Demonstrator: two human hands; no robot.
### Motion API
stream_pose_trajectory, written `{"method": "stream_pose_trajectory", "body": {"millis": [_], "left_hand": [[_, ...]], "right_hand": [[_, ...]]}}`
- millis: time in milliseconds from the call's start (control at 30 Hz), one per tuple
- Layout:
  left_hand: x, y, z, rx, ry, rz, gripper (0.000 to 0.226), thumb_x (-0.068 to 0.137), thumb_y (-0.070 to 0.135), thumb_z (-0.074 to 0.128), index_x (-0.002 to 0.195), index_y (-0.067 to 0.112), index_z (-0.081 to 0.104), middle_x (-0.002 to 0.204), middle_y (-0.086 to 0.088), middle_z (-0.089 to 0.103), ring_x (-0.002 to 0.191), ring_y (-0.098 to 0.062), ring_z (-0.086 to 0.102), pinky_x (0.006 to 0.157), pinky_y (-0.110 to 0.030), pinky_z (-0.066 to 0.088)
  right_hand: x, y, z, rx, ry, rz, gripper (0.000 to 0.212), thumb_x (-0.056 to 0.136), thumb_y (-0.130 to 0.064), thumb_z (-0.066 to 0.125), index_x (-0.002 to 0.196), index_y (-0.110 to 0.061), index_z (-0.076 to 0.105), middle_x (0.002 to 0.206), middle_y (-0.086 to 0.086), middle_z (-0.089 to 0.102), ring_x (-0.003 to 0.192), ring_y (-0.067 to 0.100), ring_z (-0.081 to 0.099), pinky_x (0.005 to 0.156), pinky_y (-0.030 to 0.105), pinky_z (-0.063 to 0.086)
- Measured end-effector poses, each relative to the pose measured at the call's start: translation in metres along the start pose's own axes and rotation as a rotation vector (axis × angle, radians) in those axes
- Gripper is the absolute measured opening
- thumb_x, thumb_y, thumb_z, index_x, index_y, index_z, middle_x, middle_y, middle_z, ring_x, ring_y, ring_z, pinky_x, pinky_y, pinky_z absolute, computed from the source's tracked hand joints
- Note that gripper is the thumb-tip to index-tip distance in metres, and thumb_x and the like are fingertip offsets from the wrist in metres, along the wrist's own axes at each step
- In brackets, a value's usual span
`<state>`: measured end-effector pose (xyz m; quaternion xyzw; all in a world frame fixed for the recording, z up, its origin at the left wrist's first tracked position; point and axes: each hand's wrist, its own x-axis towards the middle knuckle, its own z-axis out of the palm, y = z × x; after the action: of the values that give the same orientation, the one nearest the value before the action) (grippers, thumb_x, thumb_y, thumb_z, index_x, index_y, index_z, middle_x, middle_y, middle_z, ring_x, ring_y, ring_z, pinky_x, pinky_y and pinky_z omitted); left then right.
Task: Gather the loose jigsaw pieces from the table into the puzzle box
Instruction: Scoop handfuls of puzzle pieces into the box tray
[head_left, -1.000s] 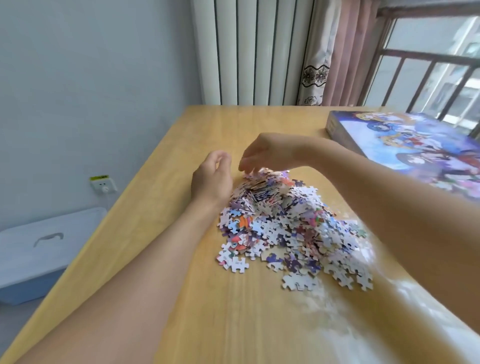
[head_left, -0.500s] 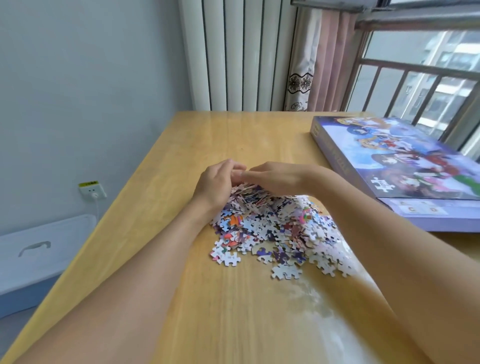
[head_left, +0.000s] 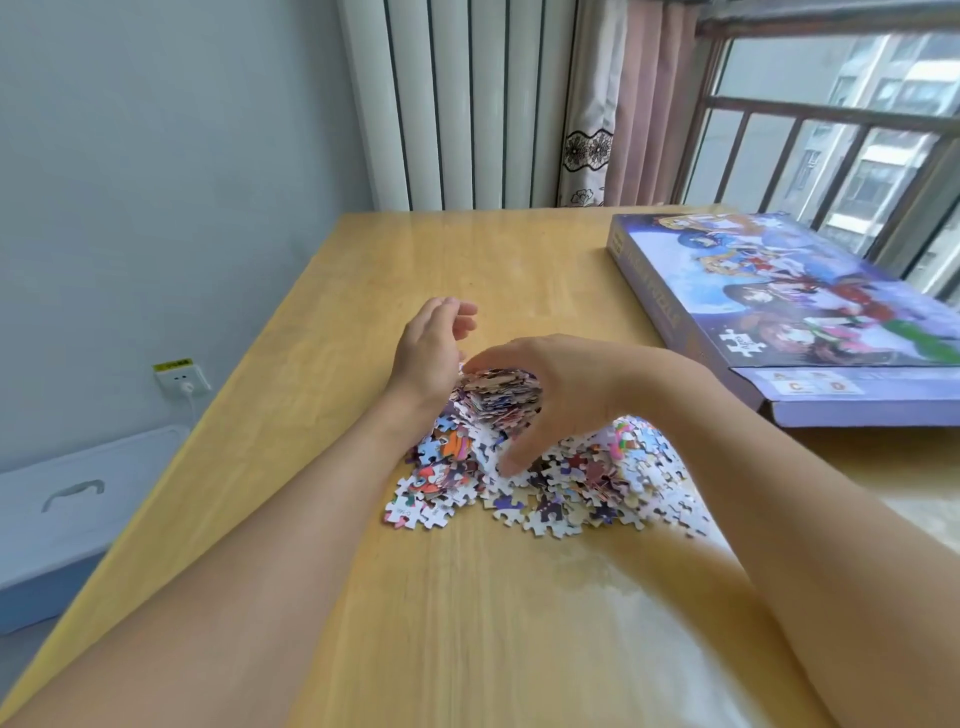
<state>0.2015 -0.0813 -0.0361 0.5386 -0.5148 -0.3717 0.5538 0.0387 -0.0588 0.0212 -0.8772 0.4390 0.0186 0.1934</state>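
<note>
A heap of loose jigsaw pieces (head_left: 561, 478) lies in the middle of the wooden table (head_left: 467, 597). My right hand (head_left: 540, 395) curls over the top of the heap, holding a thick clump of pieces (head_left: 501, 397) between thumb and fingers. My left hand (head_left: 434, 348) stands on edge against the heap's left side, fingers apart and holding nothing. The puzzle box (head_left: 800, 312), purple with cartoon figures on its lid, lies shut at the table's right, apart from both hands.
A white radiator (head_left: 467, 104) and a pink curtain (head_left: 623, 104) stand behind the table's far edge. A barred window (head_left: 841, 145) is at the right. On the floor at the left sits a blue bin with a white lid (head_left: 78, 514).
My hands have parted. The left hand opened and slid slightly away from the heap, while the right hand turned and closed around a clump of pieces. The camera view shifted a little.
</note>
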Motion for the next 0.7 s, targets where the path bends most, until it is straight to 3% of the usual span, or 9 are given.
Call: {"method": "stream_pose_trajectory", "body": {"millis": [133,233,367,500,600,700], "left_hand": [[0.001,-0.001,0.000,-0.021,-0.014,-0.008,0.033,0.106,0.027,0.034,0.094,0.019,0.064,0.099,-0.002,0.063,0.102,-0.019,0.059,0.091,-0.037,0.047],[0.001,0.000,0.000,-0.024,-0.023,-0.014,0.034,0.107,0.028,0.034,0.097,0.016,0.064,0.097,-0.003,0.064,0.099,-0.018,0.060,0.090,-0.037,0.048],[0.000,0.001,-0.002,-0.023,-0.037,-0.011,0.035,0.107,0.029,0.033,0.098,0.016,0.065,0.096,-0.004,0.064,0.096,-0.017,0.060,0.088,-0.035,0.049],[0.000,0.001,-0.004,-0.037,-0.047,-0.007,0.036,0.108,0.029,0.033,0.098,0.016,0.065,0.098,-0.007,0.065,0.097,-0.019,0.062,0.084,-0.032,0.050],[0.001,0.001,-0.003,-0.037,-0.046,-0.012,0.036,0.107,0.030,0.034,0.097,0.017,0.065,0.100,-0.008,0.066,0.099,-0.021,0.063,0.086,-0.035,0.050],[0.002,0.000,-0.004,-0.051,-0.028,-0.005,0.035,0.107,0.030,0.035,0.096,0.017,0.065,0.098,-0.007,0.066,0.097,-0.019,0.062,0.080,-0.030,0.050]], "right_hand": [[0.005,0.002,0.003,-0.037,0.136,-0.059,0.074,0.076,-0.036,0.082,0.143,-0.033,0.052,0.130,-0.008,0.064,0.108,0.014,0.057,0.092,0.032,0.048],[0.006,0.004,0.006,-0.037,0.171,-0.068,0.066,0.079,-0.031,0.079,0.140,-0.031,0.055,0.125,-0.007,0.067,0.103,0.017,0.060,0.089,0.034,0.050],[0.008,0.007,0.007,-0.066,0.229,-0.076,0.061,0.083,-0.024,0.075,0.140,-0.029,0.054,0.108,-0.007,0.069,0.087,0.016,0.061,0.067,0.023,0.043],[0.011,0.011,0.008,-0.087,0.256,-0.061,0.060,0.083,-0.032,0.077,0.139,-0.026,0.055,0.116,-0.005,0.069,0.093,0.017,0.060,0.074,0.025,0.041],[0.013,0.012,0.009,-0.063,0.266,-0.080,0.055,0.081,-0.036,0.082,0.130,-0.024,0.062,0.111,-0.007,0.071,0.091,0.016,0.061,0.077,0.025,0.044],[0.015,0.012,0.007,-0.035,0.308,-0.100,0.045,0.078,-0.030,0.084,0.119,-0.022,0.067,0.098,-0.008,0.071,0.085,0.016,0.062,0.074,0.027,0.045]]}}
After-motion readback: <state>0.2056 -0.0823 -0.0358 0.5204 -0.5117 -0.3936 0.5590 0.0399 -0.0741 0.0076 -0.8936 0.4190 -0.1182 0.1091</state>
